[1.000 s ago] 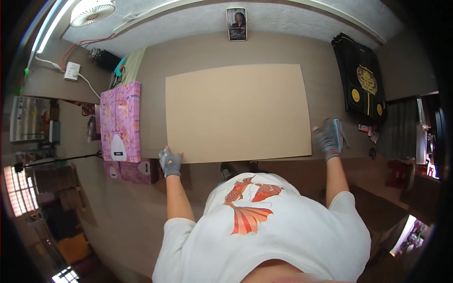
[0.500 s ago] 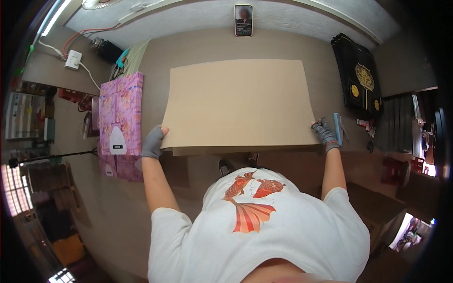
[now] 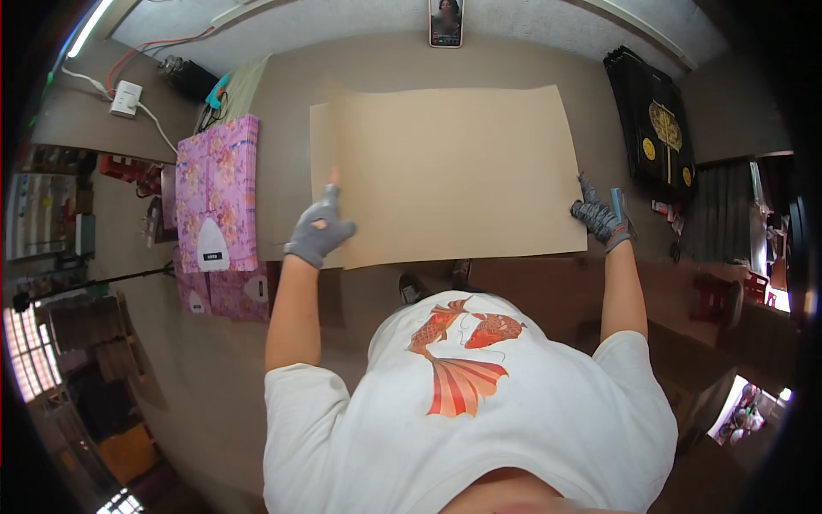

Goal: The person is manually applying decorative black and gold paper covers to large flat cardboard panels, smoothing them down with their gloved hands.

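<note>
A large tan cardboard sheet (image 3: 454,171) lies in front of me over another sheet (image 3: 319,137), whose edge shows past it on the left. The left edge of the upper sheet looks curled and smeared by motion. At that edge is my left hand (image 3: 319,227), in a grey fingerless glove, with its index finger stretched forward and its thumb spread to the right. My right hand (image 3: 599,216), gloved in darker grey, rests against the right edge with one finger stretched along it and the thumb touching the sheet.
Pink floral packages (image 3: 216,188) are piled at the left, near a white power adapter (image 3: 126,98) and its cables. A phone (image 3: 446,23) leans at the back wall. Black folded bags (image 3: 655,120) with gold print lie at the right, close to a blue tool (image 3: 617,204).
My left hand has moved right and inward, its fingers now spread. My right hand has shifted slightly right and up. The upper sheet has slid right, uncovering a strip of the lower one.
</note>
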Available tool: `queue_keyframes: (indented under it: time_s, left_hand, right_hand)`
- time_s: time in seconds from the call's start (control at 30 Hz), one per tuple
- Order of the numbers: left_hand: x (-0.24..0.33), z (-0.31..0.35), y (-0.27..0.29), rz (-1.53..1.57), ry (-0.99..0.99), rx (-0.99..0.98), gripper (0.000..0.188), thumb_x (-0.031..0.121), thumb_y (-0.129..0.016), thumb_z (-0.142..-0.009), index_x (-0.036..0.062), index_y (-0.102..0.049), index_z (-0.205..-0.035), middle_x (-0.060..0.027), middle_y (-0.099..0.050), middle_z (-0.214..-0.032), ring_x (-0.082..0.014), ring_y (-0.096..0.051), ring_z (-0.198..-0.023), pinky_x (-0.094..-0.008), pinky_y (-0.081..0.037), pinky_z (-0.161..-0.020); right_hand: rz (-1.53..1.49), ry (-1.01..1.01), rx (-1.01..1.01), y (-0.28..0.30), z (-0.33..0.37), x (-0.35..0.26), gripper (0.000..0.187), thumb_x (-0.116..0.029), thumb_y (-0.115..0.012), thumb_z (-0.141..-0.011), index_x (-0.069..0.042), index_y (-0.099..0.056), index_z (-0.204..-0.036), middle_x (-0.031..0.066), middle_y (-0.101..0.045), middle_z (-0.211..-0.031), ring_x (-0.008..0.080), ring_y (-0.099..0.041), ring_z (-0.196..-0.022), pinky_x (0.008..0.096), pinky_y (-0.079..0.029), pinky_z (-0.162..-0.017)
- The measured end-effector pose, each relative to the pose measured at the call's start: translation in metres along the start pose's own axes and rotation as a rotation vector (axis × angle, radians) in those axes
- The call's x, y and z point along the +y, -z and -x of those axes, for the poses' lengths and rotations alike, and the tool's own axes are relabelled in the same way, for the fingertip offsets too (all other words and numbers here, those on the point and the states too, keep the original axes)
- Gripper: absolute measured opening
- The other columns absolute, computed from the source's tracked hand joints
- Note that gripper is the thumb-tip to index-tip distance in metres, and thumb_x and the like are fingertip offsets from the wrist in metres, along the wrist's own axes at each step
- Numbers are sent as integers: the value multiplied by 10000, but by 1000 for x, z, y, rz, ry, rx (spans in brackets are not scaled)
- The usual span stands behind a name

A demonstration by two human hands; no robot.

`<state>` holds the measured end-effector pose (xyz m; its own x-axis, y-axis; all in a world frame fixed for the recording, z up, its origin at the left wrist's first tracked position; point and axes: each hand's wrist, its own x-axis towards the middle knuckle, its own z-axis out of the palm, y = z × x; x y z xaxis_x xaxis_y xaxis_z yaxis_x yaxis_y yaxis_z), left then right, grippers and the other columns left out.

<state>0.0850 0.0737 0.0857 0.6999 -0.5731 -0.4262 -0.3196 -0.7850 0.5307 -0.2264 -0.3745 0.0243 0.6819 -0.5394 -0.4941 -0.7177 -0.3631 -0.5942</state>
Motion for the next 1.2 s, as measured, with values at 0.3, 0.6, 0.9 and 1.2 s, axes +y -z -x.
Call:
queue_keyframes:
  time_s: [0.3, 0.6, 0.9, 1.2]
  left_hand:
    - [65, -60, -71, -643, -524, 108, 1055, 729, -771, -514, 328, -445, -1433, -221, -103, -1604, -515, -66, -1448, -710, -133, -1089]
    - [43, -86, -98, -780, -441, -92, 1251, 798, -741, -454, 387, -248, -1528, -185, 1, -1625, -456, 95, -1470, -696, 22, -1106]
    - [15, -91, -104, -636, -458, 51, 1263, 798, -735, -443, 367, -258, -1530, -167, -33, -1628, -424, 52, -1484, -652, -27, -1136]
    - [28, -101, -110, -421, -775, 422, 1198, 845, -659, -506, 244, -355, -1496, -242, -180, -1579, -477, -105, -1455, -668, -108, -1118]
  right_hand:
    - [18, 130, 70, 11, 22, -42, 760, -249, -625, -827, -77, -332, -1507, 152, -516, -1390, 250, -456, -1287, 301, -275, -1106]
    - [62, 63, 147, 4, 12, -26, 694, -248, -603, -844, -103, -386, -1487, 153, -509, -1408, 244, -430, -1318, 302, -237, -1122]
    - [155, 60, 93, 1, 10, -7, 731, -236, -592, -866, -92, -293, -1517, 192, -419, -1478, 312, -397, -1367, 329, -307, -1113]
    - [147, -61, 57, -20, -11, 27, 760, -160, -597, -848, -52, -256, -1518, 180, -361, -1517, 316, -313, -1422, 325, -253, -1155]
